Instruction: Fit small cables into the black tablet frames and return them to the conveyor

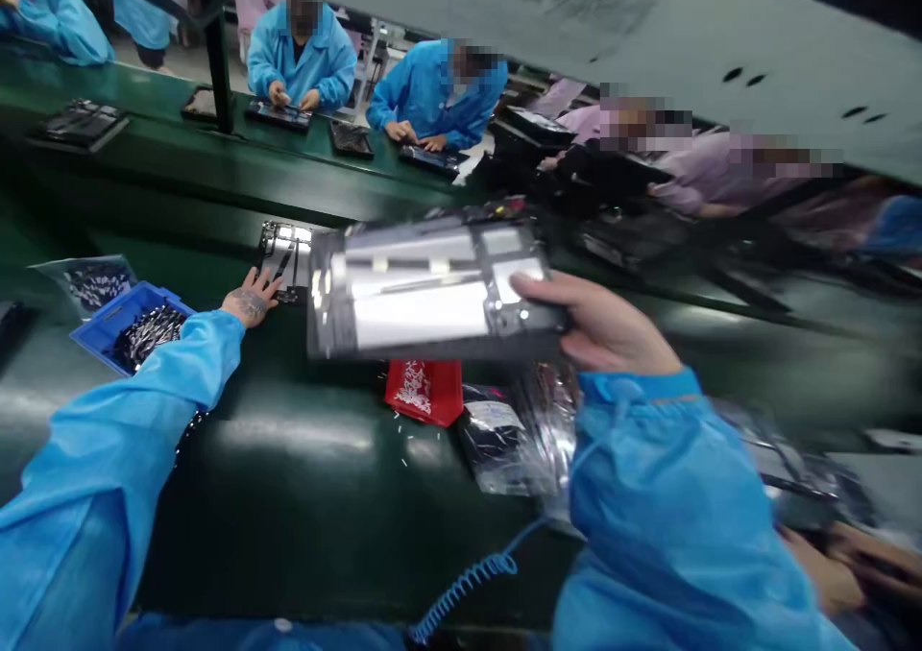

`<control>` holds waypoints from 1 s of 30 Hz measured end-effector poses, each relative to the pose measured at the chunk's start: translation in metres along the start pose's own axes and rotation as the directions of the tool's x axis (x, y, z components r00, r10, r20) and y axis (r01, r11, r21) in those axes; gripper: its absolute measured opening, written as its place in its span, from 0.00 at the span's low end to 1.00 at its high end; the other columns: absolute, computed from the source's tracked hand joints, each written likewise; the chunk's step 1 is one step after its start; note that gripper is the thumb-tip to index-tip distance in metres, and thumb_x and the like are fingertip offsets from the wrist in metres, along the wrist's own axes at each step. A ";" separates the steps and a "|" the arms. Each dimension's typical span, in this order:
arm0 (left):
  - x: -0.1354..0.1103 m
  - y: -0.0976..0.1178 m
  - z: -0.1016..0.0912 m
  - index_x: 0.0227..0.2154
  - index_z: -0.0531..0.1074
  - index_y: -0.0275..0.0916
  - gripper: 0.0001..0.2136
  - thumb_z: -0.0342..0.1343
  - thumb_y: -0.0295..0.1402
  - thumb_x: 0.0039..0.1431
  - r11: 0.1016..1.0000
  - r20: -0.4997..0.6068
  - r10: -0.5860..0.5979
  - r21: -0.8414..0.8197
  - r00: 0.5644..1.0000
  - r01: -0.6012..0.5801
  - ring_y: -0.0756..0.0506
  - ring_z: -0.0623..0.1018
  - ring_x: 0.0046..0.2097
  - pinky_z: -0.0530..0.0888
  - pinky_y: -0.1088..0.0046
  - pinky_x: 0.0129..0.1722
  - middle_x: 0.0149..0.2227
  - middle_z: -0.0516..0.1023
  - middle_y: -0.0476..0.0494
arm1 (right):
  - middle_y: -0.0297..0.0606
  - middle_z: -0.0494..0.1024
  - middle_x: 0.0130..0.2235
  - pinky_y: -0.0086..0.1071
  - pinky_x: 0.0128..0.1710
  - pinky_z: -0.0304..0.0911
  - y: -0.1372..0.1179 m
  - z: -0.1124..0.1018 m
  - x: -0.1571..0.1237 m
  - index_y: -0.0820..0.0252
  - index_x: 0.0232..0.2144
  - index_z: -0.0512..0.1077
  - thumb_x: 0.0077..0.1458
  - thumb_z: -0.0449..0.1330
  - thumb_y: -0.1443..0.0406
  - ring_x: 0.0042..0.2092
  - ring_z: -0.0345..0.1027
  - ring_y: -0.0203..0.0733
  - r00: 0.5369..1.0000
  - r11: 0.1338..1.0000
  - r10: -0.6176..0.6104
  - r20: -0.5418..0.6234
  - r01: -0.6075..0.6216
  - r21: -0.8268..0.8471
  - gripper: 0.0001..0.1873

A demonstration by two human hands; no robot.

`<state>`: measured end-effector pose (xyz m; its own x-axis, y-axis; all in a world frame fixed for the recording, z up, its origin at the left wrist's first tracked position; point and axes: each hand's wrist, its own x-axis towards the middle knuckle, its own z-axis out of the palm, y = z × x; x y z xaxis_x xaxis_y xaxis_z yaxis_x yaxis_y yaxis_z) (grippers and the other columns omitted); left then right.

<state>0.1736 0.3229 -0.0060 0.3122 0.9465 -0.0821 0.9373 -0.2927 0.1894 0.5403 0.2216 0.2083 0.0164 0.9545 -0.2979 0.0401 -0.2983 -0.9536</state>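
My right hand grips the right end of an opened tablet, thumb on top, and holds it above the bench. The tablet is a flat dark case with bright silver-white panels inside, smeared by motion. Farther left, my left hand reaches out with its fingers spread. Its fingertips are at the near left edge of a second opened tablet, which lies on the green bench. The raised tablet hides the right part of that second one.
Left of my forearm are a blue bin of small dark parts and a clear bag. A red tray with small white pieces and plastic bags lie near the middle. A coiled blue cord runs in front. Co-workers sit opposite.
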 end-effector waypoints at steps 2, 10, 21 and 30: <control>-0.007 -0.004 -0.014 0.63 0.57 0.33 0.26 0.49 0.29 0.62 1.000 -0.005 -0.016 0.020 1.000 0.016 0.32 0.49 0.68 0.55 0.53 0.64 0.67 0.51 0.30 | 0.39 0.81 0.34 0.35 0.37 0.72 0.014 0.015 -0.009 0.63 0.42 0.71 0.50 0.62 0.69 0.32 0.76 0.41 0.968 0.986 0.167 0.189 -0.165 -0.024 0.15; -0.190 -0.002 -0.092 0.57 0.65 0.41 0.21 0.46 0.42 0.65 0.970 -0.472 -0.132 -0.243 0.871 0.015 0.43 0.67 0.61 0.62 0.62 0.62 0.60 0.68 0.41 | 0.38 0.80 0.36 0.33 0.38 0.72 0.090 0.111 0.059 0.63 0.40 0.69 0.42 0.67 0.61 0.34 0.75 0.40 0.523 0.826 0.511 0.683 -0.076 -0.559 0.22; -0.325 -0.053 0.001 0.35 0.76 0.38 0.14 0.48 0.40 0.58 0.776 -0.258 -0.597 -0.425 0.759 0.466 0.41 0.78 0.38 0.75 0.64 0.41 0.35 0.79 0.41 | 0.54 0.67 0.57 0.45 0.61 0.52 0.124 0.163 0.062 0.70 0.52 0.70 0.51 0.58 0.71 0.59 0.60 0.58 0.877 0.294 0.154 0.455 0.399 -0.868 0.24; -0.316 -0.076 0.005 0.30 0.74 0.40 0.14 0.46 0.42 0.59 0.847 -0.256 -0.512 -0.311 0.820 0.431 0.42 0.76 0.38 0.73 0.68 0.39 0.35 0.76 0.42 | 0.41 0.73 0.51 0.37 0.43 0.70 0.161 0.050 -0.098 0.52 0.43 0.74 0.57 0.55 0.50 0.52 0.69 0.49 0.863 0.537 -0.477 0.165 0.435 -0.723 0.19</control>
<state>0.0049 0.0453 0.0003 -0.2636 0.9608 0.0860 0.8799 0.2029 0.4296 0.4949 0.0797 0.0817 -0.1699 0.9669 0.1906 0.7509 0.2523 -0.6104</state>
